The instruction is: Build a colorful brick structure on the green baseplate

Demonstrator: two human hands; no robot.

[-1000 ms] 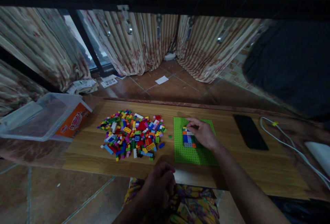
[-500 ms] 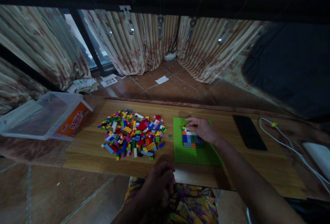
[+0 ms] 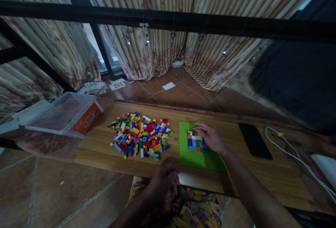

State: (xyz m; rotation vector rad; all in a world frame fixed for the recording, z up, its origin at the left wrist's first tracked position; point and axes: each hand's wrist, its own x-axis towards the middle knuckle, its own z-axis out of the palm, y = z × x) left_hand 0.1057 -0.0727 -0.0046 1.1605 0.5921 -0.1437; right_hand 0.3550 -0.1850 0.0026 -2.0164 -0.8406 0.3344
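A green baseplate [image 3: 194,156] lies on the wooden table [image 3: 252,172], with a small block of mixed-colour bricks [image 3: 194,141] built near its far middle. My right hand [image 3: 210,137] rests on the right side of that block, fingers pointing left along its far edge; whether it pinches a brick is hidden. A heap of loose coloured bricks [image 3: 140,135] lies to the left of the plate. My left hand [image 3: 162,182] hangs below the table's near edge over my patterned lap, fingers curled, and I cannot see anything in it.
A clear plastic bin [image 3: 61,116] with an orange label sits at the table's left end. A black phone [image 3: 254,136] lies right of the plate, with a white cable [image 3: 294,149] beyond it. A black bar [image 3: 168,19] crosses overhead; curtains hang behind.
The view has tilted and shifted a little, so everything sits slightly further right and lower. My right hand has stayed on the brick block; my left hand has barely moved.
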